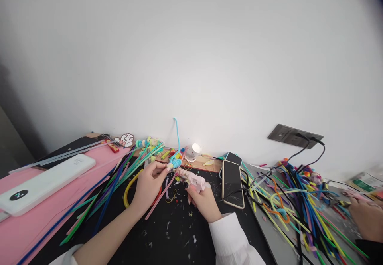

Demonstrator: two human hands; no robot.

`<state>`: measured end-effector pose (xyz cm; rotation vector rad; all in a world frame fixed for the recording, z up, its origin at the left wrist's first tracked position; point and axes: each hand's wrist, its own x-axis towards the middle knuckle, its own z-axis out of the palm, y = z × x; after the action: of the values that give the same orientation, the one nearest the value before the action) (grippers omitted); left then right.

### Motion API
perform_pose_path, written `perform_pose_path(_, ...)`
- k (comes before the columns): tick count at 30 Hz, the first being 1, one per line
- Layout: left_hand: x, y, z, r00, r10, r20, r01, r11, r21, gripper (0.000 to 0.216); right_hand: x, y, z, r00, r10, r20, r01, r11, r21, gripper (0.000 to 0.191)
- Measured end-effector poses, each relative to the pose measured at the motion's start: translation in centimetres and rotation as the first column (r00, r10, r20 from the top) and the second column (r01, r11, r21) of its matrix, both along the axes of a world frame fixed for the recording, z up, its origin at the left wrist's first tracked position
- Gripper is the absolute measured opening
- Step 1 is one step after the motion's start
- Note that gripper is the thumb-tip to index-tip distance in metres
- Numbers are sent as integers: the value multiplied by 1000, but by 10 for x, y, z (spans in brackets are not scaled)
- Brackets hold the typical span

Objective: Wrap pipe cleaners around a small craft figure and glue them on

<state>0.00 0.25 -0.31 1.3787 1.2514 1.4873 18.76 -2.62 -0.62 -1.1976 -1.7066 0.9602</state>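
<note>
My left hand point(152, 183) is closed, its thumb and fingers pinching a light-blue pipe cleaner point(176, 163). The lower part of this pipe cleaner is wound into a coil, and its loose end stands up towards the wall. My right hand point(203, 201) is wrapped round a small pink glue gun point(194, 180), whose front end points left, close beneath the coil. Whether the nozzle touches the coil I cannot tell. A pink pipe cleaner point(160, 201) slants down between my hands. The glue gun's trigger is hidden by my fingers.
A white power bank point(48, 181) lies on pink sheets at left, beside loose pipe cleaners point(110, 189). A paper cup point(193, 152) stands by the wall. Right are a phone point(232, 183), tangled black cables, more pipe cleaners point(299, 213), a wall socket point(295, 136) and another person's hand point(366, 217).
</note>
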Motion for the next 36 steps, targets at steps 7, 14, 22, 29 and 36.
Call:
perform_pose_path(7,-8,7,-11,995,87,-37,-84,992,95,18,3,0,-1,900,-272,340,208,954,214,6)
perform_pose_path(14,-6,2,-7,986,79,-146,-51,981,188,14,10,0,2,705,-408,580,271,911,311,26)
perform_pose_path(22,-2,-2,-7,969,-78,-235,132,966,221,11,7,-4,2,733,-455,506,298,883,363,52)
perform_pose_path(29,2,-11,0,862,-237,-449,370,899,236,15,5,-1,6,951,-308,-18,294,887,356,27)
perform_pose_path(36,4,-11,-2,828,-275,-488,421,880,219,18,2,-2,7,914,-403,-41,393,859,328,26)
